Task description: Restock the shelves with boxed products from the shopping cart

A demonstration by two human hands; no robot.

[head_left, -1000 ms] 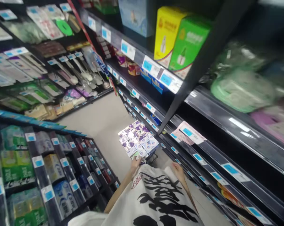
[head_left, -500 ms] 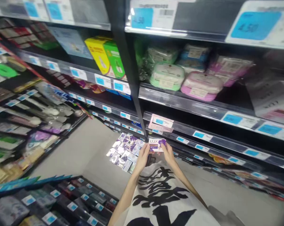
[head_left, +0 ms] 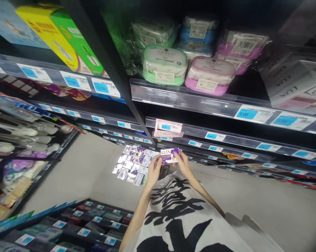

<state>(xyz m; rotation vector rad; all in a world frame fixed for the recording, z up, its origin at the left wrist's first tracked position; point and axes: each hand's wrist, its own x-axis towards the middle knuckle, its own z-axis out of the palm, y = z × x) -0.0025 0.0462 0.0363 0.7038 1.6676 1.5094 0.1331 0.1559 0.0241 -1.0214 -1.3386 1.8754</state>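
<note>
You pinch the LUX soap box (head_left: 169, 155) between left hand (head_left: 154, 169) and right hand (head_left: 183, 163), above the stacked boxes (head_left: 133, 164) at 9 o'clock — fingertip-only grip could slip, dropping it.

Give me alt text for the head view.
Both hands, left hand and right hand, hold a purple-and-white soap box in a shop aisle, above a batch of similar boxes near the floor. Pink and green tubs sit on the shelf above.
</note>
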